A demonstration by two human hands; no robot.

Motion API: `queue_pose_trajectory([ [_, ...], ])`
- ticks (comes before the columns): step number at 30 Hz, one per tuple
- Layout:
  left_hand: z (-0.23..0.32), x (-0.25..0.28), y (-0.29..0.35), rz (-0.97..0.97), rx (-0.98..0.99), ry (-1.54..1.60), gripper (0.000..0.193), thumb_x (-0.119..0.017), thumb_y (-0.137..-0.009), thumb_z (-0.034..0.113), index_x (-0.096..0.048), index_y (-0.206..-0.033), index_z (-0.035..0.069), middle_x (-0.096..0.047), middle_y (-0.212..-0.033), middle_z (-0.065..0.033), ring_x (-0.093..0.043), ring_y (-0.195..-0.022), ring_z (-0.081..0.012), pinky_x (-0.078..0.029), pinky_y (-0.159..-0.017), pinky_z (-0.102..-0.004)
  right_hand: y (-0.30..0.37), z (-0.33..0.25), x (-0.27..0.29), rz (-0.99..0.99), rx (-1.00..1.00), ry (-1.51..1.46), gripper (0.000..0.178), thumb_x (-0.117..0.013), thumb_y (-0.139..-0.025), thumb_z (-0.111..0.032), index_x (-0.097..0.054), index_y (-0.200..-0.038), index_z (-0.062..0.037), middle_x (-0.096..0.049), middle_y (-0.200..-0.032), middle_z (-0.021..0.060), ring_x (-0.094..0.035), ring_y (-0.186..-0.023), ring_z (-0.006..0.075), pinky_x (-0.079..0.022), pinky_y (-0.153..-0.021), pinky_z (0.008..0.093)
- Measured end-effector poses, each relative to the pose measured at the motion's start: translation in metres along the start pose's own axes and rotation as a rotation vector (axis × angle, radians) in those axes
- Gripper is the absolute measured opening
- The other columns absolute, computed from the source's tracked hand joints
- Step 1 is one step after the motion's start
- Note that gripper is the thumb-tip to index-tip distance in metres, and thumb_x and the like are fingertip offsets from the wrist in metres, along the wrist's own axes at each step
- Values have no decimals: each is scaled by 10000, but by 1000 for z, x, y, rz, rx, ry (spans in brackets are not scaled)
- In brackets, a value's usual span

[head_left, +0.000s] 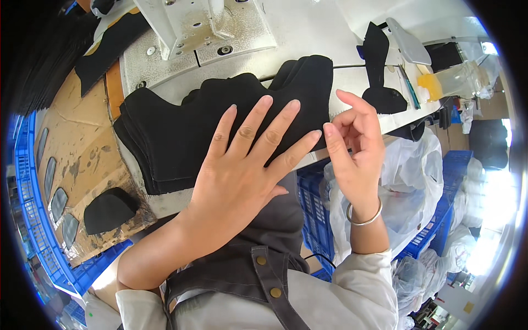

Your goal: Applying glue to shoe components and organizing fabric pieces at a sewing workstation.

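We see a white bench (308,33) with a sewing machine base (203,27) at its far edge. Below the bench's near edge stands a blue crate (313,214), and we cannot tell what is in it. Another blue crate (33,220) runs along the left side, beside a worn cardboard sheet (82,143). On the right, a big clear plastic bag (418,170) hangs by the bench's near right corner; what it holds is not clear to us.

A stack of black fabric pieces (170,132) lies on the bench, reaching over its near edge. Our left hand (242,170) rests flat on this stack, fingers spread wide, gripping nothing. Our right hand (355,148) is lifted just beside the right end of the stack. Its thumb and first finger are pinched together, the other fingers loose. We cannot tell if something thin is pinched there. A silver bangle (364,217) sits on that wrist.

One more black piece (379,71) lies alone near the bench's right edge, and a small black piece (107,209) lies on the cardboard.
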State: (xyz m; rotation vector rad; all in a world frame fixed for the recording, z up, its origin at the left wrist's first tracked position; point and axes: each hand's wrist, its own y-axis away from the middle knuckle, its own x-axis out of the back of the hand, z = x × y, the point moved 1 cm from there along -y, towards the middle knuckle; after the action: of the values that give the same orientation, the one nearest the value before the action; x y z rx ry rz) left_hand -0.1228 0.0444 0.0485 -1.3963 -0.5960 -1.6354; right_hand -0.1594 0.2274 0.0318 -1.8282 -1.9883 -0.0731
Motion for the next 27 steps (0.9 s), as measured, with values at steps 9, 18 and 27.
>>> queue_pose_trajectory([
  [9,-3,-3,3,5,-43,-15,878,-788,-586,354,-436,-1386,281,-319,-1487,-96,-346,-1326,-330,-320,-1033,-511,1,-3,-4,72,115,277,352,-595,-842,19,-553,-1190,-11,-558,-911,84,-539,-686,114,-441,-576,224],
  [18,-12,-5,16,158,158,-92,868,-704,-718,438,-372,-1388,-3,-315,-1472,-163,-292,-1359,-340,-237,-1079,-532,12,-21,-18,68,240,328,459,-627,-818,-62,-528,-1260,13,-505,-1293,197,-502,-1179,340,-372,-1014,385],
  [27,-2,42,43,548,82,-203,553,-581,-819,176,-462,-1323,-19,-464,-1381,-196,-449,-1292,-310,-300,-1078,-463,20,-60,-27,94,292,-685,481,-532,-916,-34,-365,-1361,45,-506,-1313,209,-531,-1178,261,-409,-1018,383],
])
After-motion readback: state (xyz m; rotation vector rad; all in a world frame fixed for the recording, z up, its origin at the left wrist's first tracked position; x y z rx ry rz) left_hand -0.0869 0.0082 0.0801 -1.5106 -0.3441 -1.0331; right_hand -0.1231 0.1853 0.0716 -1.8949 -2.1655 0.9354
